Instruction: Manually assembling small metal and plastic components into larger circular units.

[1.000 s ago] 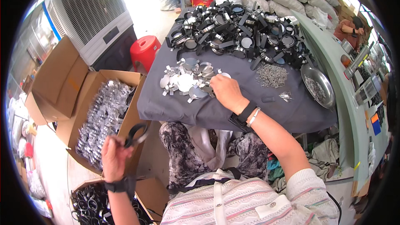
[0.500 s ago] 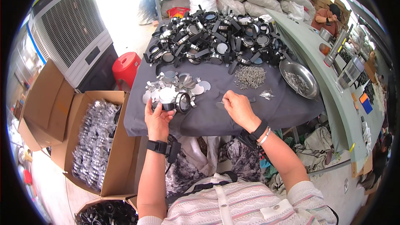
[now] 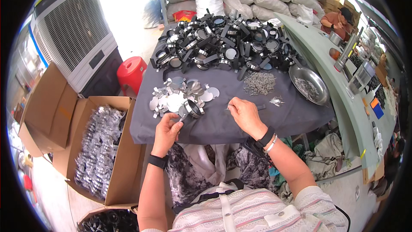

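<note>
My left hand (image 3: 166, 132) grips the stem of a round black-and-silver ring part (image 3: 193, 108) over the near edge of the grey cloth table (image 3: 223, 124). My right hand (image 3: 243, 112) is beside it, fingers pinched on a small thin metal piece that is too small to make out. Flat silver discs and cut metal pieces (image 3: 171, 99) lie just beyond my left hand. A little heap of small metal pins (image 3: 259, 82) sits past my right hand. A big pile of black-and-silver ring parts (image 3: 223, 45) fills the far half of the table.
A round steel pan (image 3: 310, 85) with small parts sits at the table's right. An open cardboard box (image 3: 95, 148) of bagged silver parts stands on the floor at my left, by a red stool (image 3: 131, 71) and a large air cooler (image 3: 73, 34). Another person (image 3: 339, 19) works at the far right bench.
My left hand came up from the box at my left with a ring part and now holds it at the table. My right hand drew back toward the near edge.
</note>
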### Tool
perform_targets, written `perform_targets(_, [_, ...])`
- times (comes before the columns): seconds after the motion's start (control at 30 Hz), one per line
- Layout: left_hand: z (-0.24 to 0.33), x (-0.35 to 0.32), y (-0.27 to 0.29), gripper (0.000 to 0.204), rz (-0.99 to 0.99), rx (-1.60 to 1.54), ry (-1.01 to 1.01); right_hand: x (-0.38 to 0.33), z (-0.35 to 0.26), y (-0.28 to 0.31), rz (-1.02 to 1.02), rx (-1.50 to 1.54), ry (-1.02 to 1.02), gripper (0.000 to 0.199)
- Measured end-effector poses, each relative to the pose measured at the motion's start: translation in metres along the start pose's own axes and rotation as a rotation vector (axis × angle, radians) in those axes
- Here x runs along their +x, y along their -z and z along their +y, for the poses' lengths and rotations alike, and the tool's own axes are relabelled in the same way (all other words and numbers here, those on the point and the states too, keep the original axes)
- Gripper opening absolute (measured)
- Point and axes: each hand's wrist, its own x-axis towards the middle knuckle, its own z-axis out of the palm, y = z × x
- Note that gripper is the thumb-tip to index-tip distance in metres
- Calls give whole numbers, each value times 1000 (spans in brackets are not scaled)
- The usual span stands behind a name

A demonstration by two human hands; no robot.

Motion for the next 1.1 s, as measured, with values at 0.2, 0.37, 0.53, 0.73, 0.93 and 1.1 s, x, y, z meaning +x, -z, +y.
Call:
perform_targets(0.2, [11,-2,-16,12,-203,367,-161,-7,8,6,5,67,-64,11])
perform_targets(0.37, [20,8,-73,14,-114,-247,47,-7,12,14,22,98,-109,12])
perform_targets(0.53, [-21,28,-101,16,-140,109,88,2,4,11,201,113,-41,14])
perform_targets(0.73, [-8,35,-118,76,-93,244,-143,7,11,-3,230,166,99,10])
perform_targets(0.93, [-38,44,-118,81,-163,-52,-109,22,22,-38,144,68,241,9])
perform_targets(1.1, [-30,39,-120,78,-162,-103,-89,14,28,-42,71,23,292,11])
